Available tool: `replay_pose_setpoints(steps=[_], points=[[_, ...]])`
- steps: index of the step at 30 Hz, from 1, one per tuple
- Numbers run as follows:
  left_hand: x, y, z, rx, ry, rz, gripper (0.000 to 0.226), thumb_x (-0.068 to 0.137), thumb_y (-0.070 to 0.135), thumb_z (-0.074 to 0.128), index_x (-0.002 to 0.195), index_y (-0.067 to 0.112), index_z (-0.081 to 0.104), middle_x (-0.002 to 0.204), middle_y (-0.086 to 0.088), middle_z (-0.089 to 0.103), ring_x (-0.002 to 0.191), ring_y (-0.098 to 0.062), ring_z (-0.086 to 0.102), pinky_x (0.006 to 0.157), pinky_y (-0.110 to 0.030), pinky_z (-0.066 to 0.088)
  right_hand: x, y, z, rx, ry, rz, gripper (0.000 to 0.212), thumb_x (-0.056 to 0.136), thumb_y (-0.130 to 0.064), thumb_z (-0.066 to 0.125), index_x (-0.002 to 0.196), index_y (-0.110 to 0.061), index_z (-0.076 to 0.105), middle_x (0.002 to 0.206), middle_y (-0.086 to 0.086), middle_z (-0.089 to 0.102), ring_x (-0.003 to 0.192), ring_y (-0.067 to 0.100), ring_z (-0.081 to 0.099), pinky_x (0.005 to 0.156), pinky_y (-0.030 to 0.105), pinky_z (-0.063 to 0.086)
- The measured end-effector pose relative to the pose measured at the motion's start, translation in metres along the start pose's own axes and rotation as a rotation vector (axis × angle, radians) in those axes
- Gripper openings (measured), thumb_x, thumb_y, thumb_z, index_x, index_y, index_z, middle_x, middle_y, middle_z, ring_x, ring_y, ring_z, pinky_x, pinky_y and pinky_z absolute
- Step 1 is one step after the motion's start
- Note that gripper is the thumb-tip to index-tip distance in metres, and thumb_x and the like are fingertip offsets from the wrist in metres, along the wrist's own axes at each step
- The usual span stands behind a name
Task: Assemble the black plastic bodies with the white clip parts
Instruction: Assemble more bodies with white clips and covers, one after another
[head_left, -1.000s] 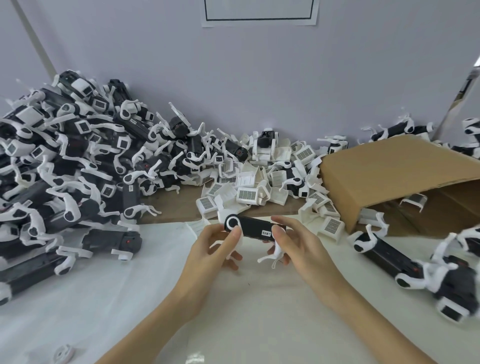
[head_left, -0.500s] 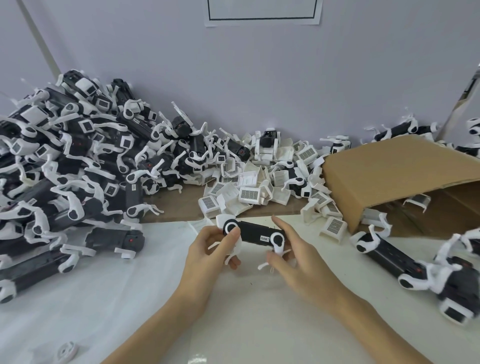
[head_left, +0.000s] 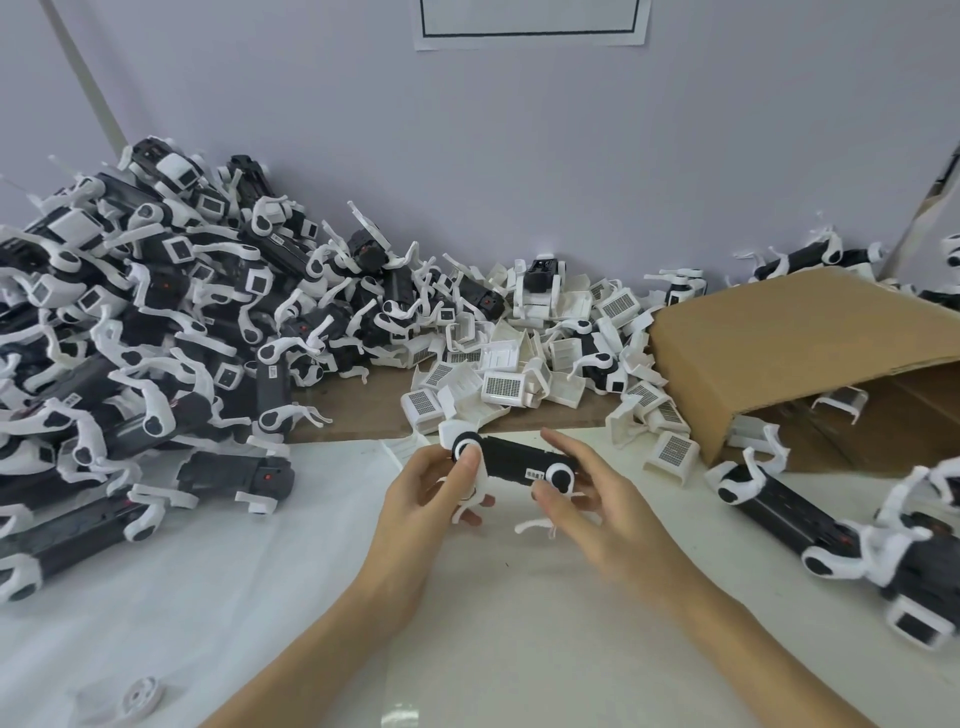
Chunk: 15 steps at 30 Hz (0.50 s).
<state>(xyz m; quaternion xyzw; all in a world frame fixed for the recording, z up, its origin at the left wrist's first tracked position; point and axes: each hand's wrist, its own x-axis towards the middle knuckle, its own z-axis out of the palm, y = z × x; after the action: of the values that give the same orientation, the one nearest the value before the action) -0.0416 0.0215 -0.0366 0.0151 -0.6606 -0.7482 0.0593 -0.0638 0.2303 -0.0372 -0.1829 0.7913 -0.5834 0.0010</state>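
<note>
My right hand (head_left: 597, 499) is now seating the second clip (head_left: 558, 475); my left hand (head_left: 436, 488) is gripping the black body (head_left: 511, 460), white-capped at both ends.

No text can be read: the small white label (head_left: 533, 473) on the held black body (head_left: 511, 460) carries print, perhaps characters, too blurred to make out, like the labels in the pile (head_left: 274, 372)

A single head-worn, wide-angle view looks forward and down over the white tabletop (head_left: 260, 623) from close range, facing the pale wall (head_left: 519, 156) at its far edge. Both forearms enter from the bottom edge, meeting near the middle. Straight lines bow towards the edges. There is no second view.
</note>
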Motion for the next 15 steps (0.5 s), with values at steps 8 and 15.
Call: replay_pose_setpoints(steps=[8, 15], points=[[-0.004, 0.003, -0.004, 0.000, -0.054, 0.063, 0.061, 0.089, 0.066, 0.066, 0.117, 0.012, 0.069, 0.108, -0.009, 0.074, 0.098, -0.016, 0.071, 0.084, -0.021, 0.051, 0.000, -0.007, -0.004, 0.052, 0.000, -0.016, 0.063, 0.086, -0.045, 0.074, 0.145, -0.038, 0.053, 0.129, -0.013, 0.069, 0.122, 0.004, 0.064, 0.108, 0.025, 0.045], [-0.005, 0.005, -0.004, 0.060, -0.133, 0.123, 0.045, 0.099, 0.054, 0.063, 0.135, 0.026, 0.064, 0.127, -0.004, 0.070, 0.119, -0.026, 0.065, 0.108, -0.051, 0.046, 0.000, -0.006, -0.011, -0.012, -0.009, -0.131, 0.061, 0.097, -0.036, 0.073, 0.152, -0.037, 0.046, 0.143, -0.020, 0.060, 0.138, 0.003, 0.052, 0.116, 0.019, 0.036]])
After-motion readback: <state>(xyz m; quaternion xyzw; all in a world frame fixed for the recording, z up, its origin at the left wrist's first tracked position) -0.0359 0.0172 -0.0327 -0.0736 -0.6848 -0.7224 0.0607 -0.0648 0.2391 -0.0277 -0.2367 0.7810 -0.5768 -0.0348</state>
